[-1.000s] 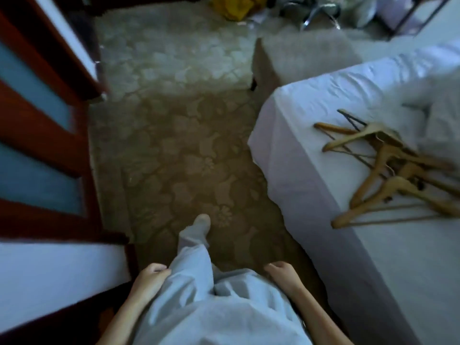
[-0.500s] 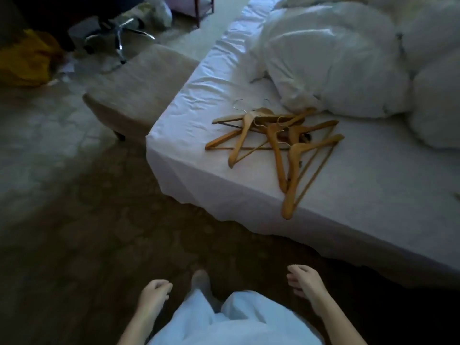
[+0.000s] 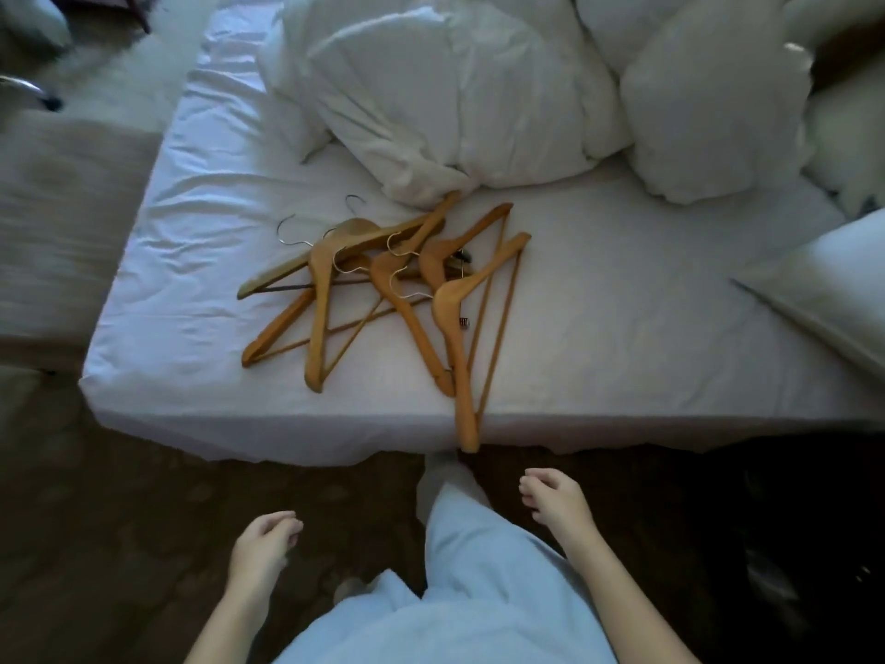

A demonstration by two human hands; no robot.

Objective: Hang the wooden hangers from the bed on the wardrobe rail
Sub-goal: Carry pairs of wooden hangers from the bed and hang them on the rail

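Several wooden hangers point(image 3: 383, 289) with metal hooks lie in a tangled pile on the bed point(image 3: 622, 328), near its front edge. One hanger's end point(image 3: 467, 433) sticks out over the edge. My left hand point(image 3: 263, 543) hangs low over the floor with fingers loosely curled and nothing in it. My right hand point(image 3: 555, 500) is a little below the bed's edge, just right of the overhanging hanger, fingers loosely curled and empty. The wardrobe and its rail are out of view.
A bunched white duvet point(image 3: 431, 103) and pillows point(image 3: 709, 103) fill the back of the bed. Another pillow point(image 3: 833, 289) lies at the right. A grey upholstered stool point(image 3: 62, 218) stands left of the bed. Dark patterned carpet point(image 3: 143, 543) is underfoot.
The view has swung from the wardrobe door and floor round to face the bed. The hangers are now straight ahead and closer. Both hands stay low and empty.
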